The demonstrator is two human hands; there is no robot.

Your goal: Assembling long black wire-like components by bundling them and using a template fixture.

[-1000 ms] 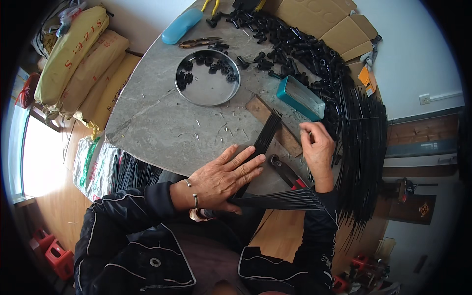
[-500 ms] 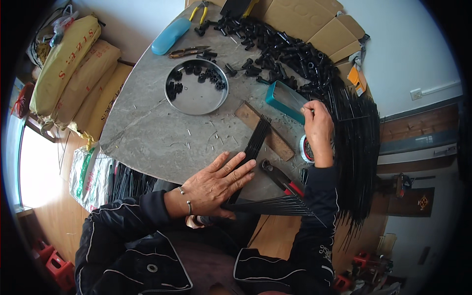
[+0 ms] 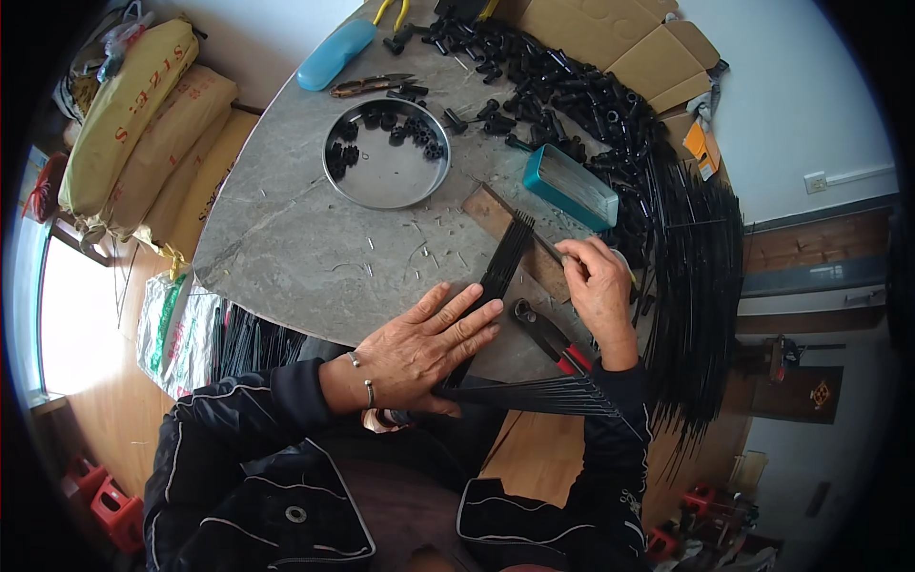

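Note:
My left hand (image 3: 424, 348) lies flat with its fingers stretched over a bundle of thin black rods (image 3: 510, 250). The far tips of the rods rest across a worn wooden board (image 3: 491, 212). Their other ends fan out to the right (image 3: 543, 395), toward my right sleeve. Over the board's right side my right hand (image 3: 600, 291) is closed in a pinch. What sits between its fingertips is too small to make out. Pliers with red handles (image 3: 543, 334) lie between my hands. A teal open box (image 3: 572, 188) stands just beyond the right hand.
A round metal tray (image 3: 386, 191) holds small black parts. Short metal bits (image 3: 434, 257) lie scattered on the grey table (image 3: 276, 257). Black tubular fittings (image 3: 572, 95) are heaped at the back right, with long black rods (image 3: 691, 305) below. A blue case (image 3: 336, 55) sits at the far left.
My right hand has moved from the teal box nearer to me, over the wooden board by the rod tips. My left hand stays on the rods. The view has shifted slightly.

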